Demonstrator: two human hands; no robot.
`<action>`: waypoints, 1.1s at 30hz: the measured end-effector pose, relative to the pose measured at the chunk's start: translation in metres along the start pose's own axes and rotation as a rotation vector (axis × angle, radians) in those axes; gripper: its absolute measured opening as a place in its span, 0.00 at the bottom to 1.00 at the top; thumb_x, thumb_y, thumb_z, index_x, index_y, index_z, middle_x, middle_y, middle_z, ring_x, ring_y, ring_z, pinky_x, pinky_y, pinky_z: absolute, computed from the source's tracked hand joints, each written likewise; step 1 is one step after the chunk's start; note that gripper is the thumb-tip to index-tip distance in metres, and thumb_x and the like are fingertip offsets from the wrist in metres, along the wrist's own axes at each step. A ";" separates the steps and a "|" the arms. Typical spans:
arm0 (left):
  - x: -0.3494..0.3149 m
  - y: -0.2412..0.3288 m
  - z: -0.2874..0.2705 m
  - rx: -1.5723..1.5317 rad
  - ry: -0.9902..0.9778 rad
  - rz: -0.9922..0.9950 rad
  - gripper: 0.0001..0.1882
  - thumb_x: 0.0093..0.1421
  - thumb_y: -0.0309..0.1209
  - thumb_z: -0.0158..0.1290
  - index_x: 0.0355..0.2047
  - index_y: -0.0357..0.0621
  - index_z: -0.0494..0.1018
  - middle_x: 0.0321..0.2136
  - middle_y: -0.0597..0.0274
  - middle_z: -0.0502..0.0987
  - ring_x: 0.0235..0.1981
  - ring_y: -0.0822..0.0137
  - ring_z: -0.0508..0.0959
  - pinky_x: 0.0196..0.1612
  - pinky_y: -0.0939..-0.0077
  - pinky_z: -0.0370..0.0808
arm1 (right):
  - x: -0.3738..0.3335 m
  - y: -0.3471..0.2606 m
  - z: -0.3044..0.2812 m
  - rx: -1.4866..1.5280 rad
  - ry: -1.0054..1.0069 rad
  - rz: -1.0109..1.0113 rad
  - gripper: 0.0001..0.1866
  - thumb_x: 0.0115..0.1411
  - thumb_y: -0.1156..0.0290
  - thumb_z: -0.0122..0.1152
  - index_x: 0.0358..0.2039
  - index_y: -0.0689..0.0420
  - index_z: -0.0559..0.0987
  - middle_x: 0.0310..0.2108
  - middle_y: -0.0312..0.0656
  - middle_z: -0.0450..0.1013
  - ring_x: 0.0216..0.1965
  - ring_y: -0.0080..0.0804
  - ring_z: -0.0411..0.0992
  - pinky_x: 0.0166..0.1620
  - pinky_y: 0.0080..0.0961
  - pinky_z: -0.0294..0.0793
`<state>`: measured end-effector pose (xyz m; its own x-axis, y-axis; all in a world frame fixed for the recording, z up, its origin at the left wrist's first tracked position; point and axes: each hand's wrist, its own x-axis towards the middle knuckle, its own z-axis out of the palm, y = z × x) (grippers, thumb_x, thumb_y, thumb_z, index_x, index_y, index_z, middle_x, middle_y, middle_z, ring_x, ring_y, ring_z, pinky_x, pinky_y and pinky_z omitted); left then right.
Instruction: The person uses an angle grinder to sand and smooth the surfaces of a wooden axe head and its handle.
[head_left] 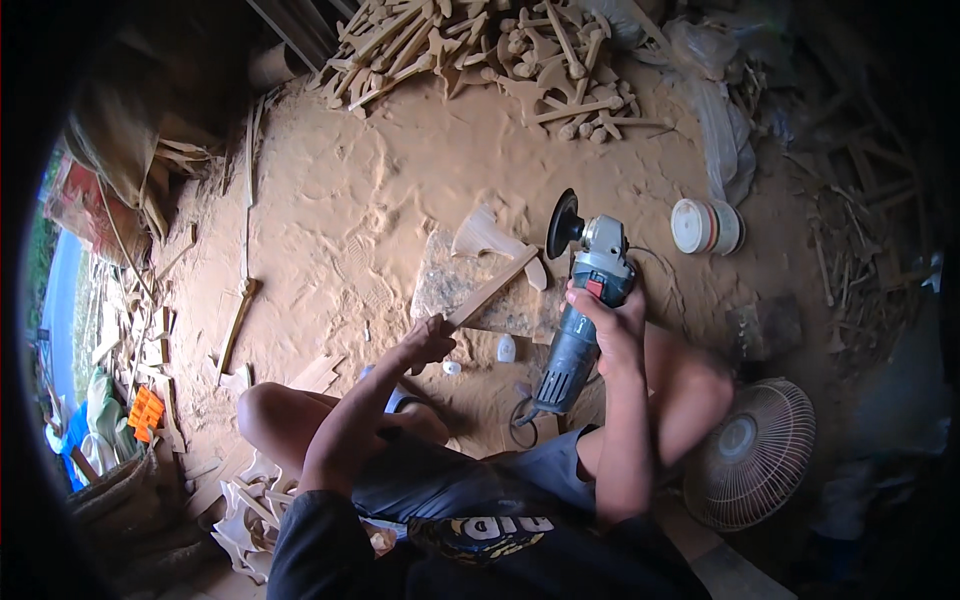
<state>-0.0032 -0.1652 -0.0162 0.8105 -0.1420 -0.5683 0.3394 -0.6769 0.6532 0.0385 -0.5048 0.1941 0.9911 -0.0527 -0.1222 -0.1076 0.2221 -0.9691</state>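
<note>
My left hand (428,340) is closed around the lower end of a pale wooden handle (495,285). Its far end meets a flared, blade-like head (485,234), so the piece looks like a wooden axe. In my right hand (622,330) is a blue-grey angle grinder (578,335) with a red switch. A round black disc (566,223) is fitted at its front, just right of the axe head and apart from it. Whether the disc spins cannot be told. Below the axe lies a worn, dusty board (435,275) on the floor.
Many similar wooden pieces (430,45) are heaped at the far side. Sawdust (320,200) covers the floor. A white tub (695,226) lies to the right. A round fan (750,450) stands beside my right knee. More cut pieces (245,510) lie near my left side. A small white bottle (506,348) lies before me.
</note>
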 end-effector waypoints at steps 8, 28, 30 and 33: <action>-0.047 0.095 0.006 -0.015 0.535 0.297 0.08 0.69 0.33 0.51 0.46 0.45 0.73 0.34 0.43 0.84 0.38 0.36 0.84 0.38 0.44 0.78 | -0.019 -0.027 -0.025 0.355 0.066 -0.006 0.27 0.53 0.78 0.73 0.55 0.59 0.76 0.41 0.46 0.79 0.33 0.38 0.80 0.40 0.39 0.85; -0.130 0.197 -0.025 -0.478 0.729 0.691 0.24 0.64 0.20 0.59 0.62 0.39 0.73 0.27 0.60 0.81 0.23 0.74 0.75 0.28 0.75 0.71 | -0.023 -0.018 -0.056 0.522 0.084 0.077 0.25 0.58 0.66 0.68 0.55 0.61 0.76 0.41 0.46 0.78 0.39 0.42 0.79 0.44 0.39 0.82; -0.131 0.199 -0.024 -0.521 0.746 0.736 0.25 0.64 0.18 0.57 0.62 0.39 0.73 0.28 0.61 0.82 0.23 0.75 0.74 0.27 0.76 0.70 | -0.023 -0.015 -0.055 0.474 0.079 0.086 0.22 0.60 0.60 0.67 0.50 0.60 0.79 0.38 0.46 0.78 0.40 0.42 0.78 0.45 0.38 0.81; -0.127 0.200 -0.020 -0.603 0.764 0.806 0.24 0.64 0.19 0.59 0.61 0.37 0.73 0.26 0.60 0.81 0.23 0.75 0.74 0.28 0.76 0.70 | -0.023 -0.011 -0.056 0.502 0.075 0.100 0.22 0.60 0.59 0.67 0.49 0.60 0.80 0.36 0.48 0.78 0.39 0.43 0.78 0.44 0.38 0.81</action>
<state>-0.0293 -0.2682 0.1966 0.8882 0.2285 0.3985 -0.3783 -0.1284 0.9167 0.0122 -0.5604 0.1957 0.9677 -0.0727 -0.2416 -0.1324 0.6686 -0.7317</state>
